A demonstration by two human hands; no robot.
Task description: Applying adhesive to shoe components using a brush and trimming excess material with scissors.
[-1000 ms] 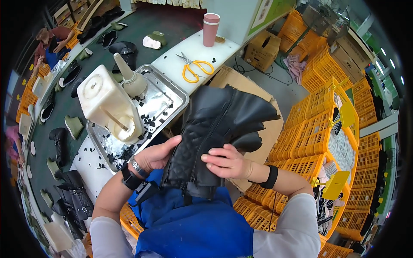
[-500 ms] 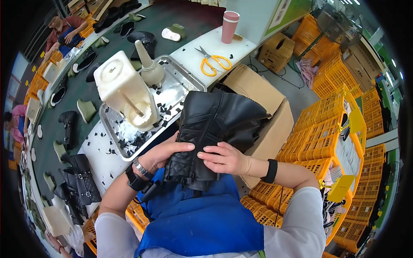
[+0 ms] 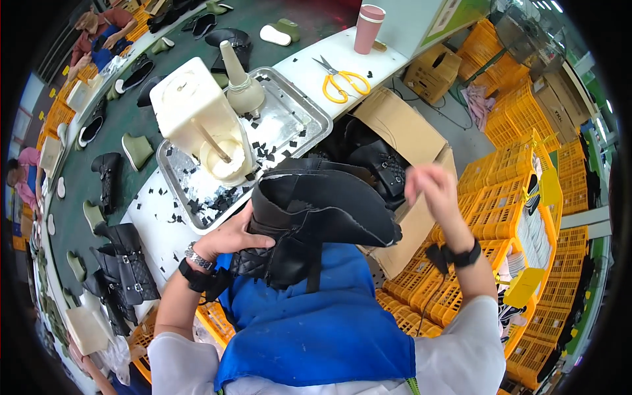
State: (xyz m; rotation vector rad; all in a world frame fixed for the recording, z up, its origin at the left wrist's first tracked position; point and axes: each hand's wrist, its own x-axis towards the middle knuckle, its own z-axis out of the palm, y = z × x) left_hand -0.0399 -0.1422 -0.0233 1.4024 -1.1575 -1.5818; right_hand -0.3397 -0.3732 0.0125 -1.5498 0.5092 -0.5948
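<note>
Centrally, a black boot upper (image 3: 336,220) is held above the wearer's lap, over a blue apron (image 3: 309,329); clock directions run from this upper. At nine o'clock the left hand (image 3: 227,238) grips it, thumb laid over the near side and the other fingers mostly hidden; the grip seems to carry the piece alone and keep its wide, floppy opening in view. At about two-thirty the right hand (image 3: 432,192) is raised apart from the upper, fingers loosely bent and blurred; whether it pinches anything cannot be told.

Just beyond that hand stands an open cardboard box (image 3: 415,125) with more black uppers (image 3: 380,168) inside, probably placed there for easy reach. At ten-thirty, a metal tray (image 3: 299,118) carries a white container (image 3: 187,108) with a stick in it, a cone-topped bottle (image 3: 243,92) and black scraps, its raised rim likely containing mess. At twelve, orange-handled scissors (image 3: 343,84) lie on the white bench, handles toward the wearer, presumably for quick pickup. Orange crates (image 3: 471,260) stand stacked at three.
</note>
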